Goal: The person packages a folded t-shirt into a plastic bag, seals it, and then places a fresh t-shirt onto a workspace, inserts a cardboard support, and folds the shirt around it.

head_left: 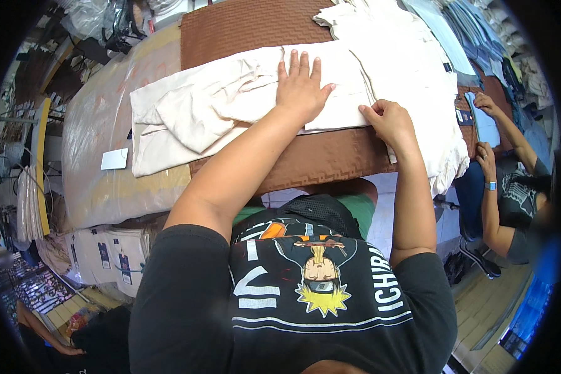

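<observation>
A pair of cream trousers (199, 112) lies stretched across the table from left to right, with loose wrinkles toward its left end. My left hand (301, 93) rests flat on the cloth, fingers spread. Closed in a pinch, my right hand (391, 124) grips the near edge of the trousers at their right end. Just beyond that hand, a heap of white garments (411, 68) spreads over the right side of the table and hangs past its near edge.
Brown patterned cloth (249, 25) covers the table. To the left is a large plastic-wrapped bale (100, 124) with a white card (114, 159) on it. At right, another person's hands (487, 156) handle a light blue folded garment (483, 121). Tagged garments (109, 255) are stacked below left.
</observation>
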### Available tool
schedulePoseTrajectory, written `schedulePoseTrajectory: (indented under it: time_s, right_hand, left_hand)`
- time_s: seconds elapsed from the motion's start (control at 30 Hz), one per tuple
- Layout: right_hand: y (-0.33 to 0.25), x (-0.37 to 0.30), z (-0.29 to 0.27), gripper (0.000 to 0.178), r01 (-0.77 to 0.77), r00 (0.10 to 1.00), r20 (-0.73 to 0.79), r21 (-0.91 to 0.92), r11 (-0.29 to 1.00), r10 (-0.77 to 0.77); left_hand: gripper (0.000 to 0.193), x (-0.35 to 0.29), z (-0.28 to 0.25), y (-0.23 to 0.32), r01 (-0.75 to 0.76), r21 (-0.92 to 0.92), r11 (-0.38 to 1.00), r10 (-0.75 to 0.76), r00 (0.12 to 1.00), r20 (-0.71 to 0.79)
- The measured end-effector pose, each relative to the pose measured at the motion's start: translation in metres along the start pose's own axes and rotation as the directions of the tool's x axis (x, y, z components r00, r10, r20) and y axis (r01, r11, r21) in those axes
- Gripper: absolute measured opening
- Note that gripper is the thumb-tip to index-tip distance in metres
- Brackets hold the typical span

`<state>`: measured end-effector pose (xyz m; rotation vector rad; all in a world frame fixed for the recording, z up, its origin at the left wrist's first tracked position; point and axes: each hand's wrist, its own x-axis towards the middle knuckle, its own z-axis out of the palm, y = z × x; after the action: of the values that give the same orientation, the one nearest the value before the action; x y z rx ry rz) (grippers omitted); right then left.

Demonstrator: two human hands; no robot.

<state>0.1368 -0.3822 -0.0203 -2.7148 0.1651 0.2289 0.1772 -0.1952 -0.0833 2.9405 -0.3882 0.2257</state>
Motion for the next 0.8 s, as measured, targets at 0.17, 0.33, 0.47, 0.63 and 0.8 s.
schedulePoseTrajectory:
  time_s: [0.17,0.33,0.47,0.63,0.8]
  right_hand:
    - [0.011,0.013,-0.007,0.032,-0.066,0.976,0.216,0.307,0.949,-0.002]
    - [-0.002,0.010,-0.017,0.028,-0.071,0.968,0.245,0.447,0.892,-0.046]
    - [-0.003,0.010,-0.024,0.023,-0.027,0.947,0.289,0.513,0.858,-0.143]
    - [0.000,0.012,-0.033,0.017,0.054,0.919,0.290,0.583,0.811,-0.269]
    - [-0.014,0.016,-0.038,0.016,0.090,0.883,0.340,0.552,0.829,-0.322]
  left_hand:
    - [0.077,-0.036,-0.029,0.045,-0.241,-0.295,0.925,0.224,0.970,-0.093]
    - [0.077,-0.054,-0.015,0.065,-0.125,-0.365,0.923,0.109,0.992,-0.064]
    - [0.072,-0.048,-0.002,0.066,-0.056,-0.364,0.930,0.011,0.992,-0.123]
    - [0.068,-0.046,0.003,0.068,-0.034,-0.505,0.863,-0.085,0.974,-0.211]
    - [0.064,-0.046,0.002,0.067,-0.015,-0.523,0.852,-0.123,0.966,-0.229]
